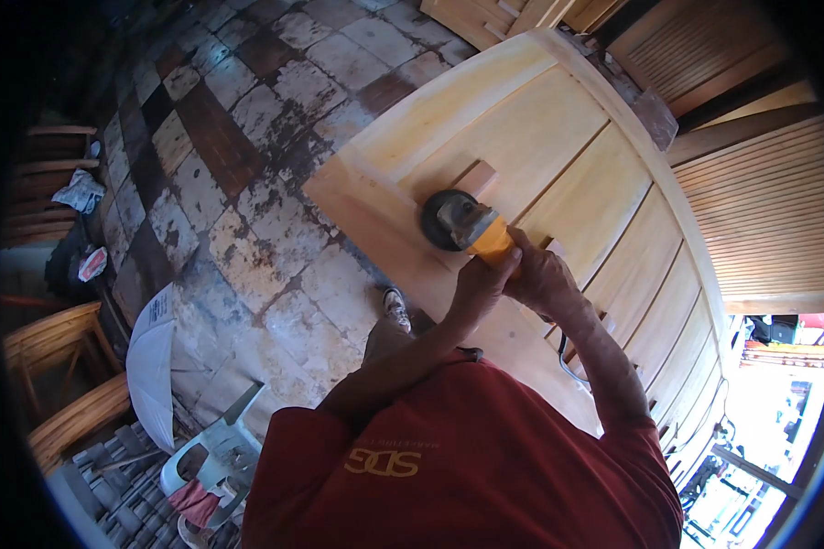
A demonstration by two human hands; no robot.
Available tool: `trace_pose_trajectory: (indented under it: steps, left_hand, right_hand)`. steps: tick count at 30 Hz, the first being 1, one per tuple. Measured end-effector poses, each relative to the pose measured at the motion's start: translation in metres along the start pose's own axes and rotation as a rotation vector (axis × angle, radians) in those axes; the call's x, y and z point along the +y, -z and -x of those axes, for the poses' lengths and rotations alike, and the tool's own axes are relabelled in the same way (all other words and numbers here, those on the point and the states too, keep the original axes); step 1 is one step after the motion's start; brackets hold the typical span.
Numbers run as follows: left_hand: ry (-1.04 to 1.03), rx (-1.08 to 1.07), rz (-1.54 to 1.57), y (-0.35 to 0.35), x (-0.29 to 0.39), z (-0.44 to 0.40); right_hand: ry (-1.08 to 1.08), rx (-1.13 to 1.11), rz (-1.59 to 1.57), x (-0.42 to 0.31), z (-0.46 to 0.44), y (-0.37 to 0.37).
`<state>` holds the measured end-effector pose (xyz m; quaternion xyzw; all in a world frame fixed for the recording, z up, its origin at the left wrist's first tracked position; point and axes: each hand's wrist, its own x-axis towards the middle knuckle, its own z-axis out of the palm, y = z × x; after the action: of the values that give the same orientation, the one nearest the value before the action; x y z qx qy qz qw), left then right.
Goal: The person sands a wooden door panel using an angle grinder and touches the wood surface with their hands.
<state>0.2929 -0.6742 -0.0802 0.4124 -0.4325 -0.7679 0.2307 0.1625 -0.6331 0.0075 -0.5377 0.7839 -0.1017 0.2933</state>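
The yellow grinder (490,240) is over the wooden panel (558,137), its disc near the panel's left edge; contact is unclear. The fingers of the left hand (474,288) and right hand (542,272) are closed around its body. A wood block (478,179) sits just beside the disc. Past that edge, tiled floor (275,201) gives room toward the white umbrella (152,375); louvred panels (769,215) line the opposite edge.
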Motion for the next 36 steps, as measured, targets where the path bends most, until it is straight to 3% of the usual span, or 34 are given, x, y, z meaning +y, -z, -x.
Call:
trace_pose_trajectory:
  steps: [2,7,11,26,29,32,36]
  left_hand:
    - [-0.069,-0.018,0.107,-0.009,-0.007,-0.008]
    - [0.001,-0.06,-0.007,-0.011,-0.005,-0.018]
    - [-0.081,-0.002,0.113,-0.011,-0.015,-0.008]
    - [-0.017,-0.054,0.032,-0.012,-0.011,-0.016]
    - [-0.042,0.029,0.007,-0.016,-0.001,0.0]
    - [-0.019,-0.052,-0.063,-0.012,0.004,-0.009]
    - [-0.01,-0.027,0.03,-0.015,-0.004,-0.015]
  right_hand:
    - [-0.034,0.011,-0.004,-0.001,0.0,0.002]
    - [-0.088,0.008,-0.06,0.0,0.0,0.01]
    - [-0.071,-0.005,-0.028,0.0,0.001,0.002]
    - [-0.047,0.001,0.008,0.001,-0.002,0.007]
    - [-0.015,0.015,-0.004,0.006,0.0,0.006]
    - [-0.008,0.032,0.028,0.015,-0.003,0.0]
    - [-0.009,0.013,0.045,0.01,-0.006,0.005]
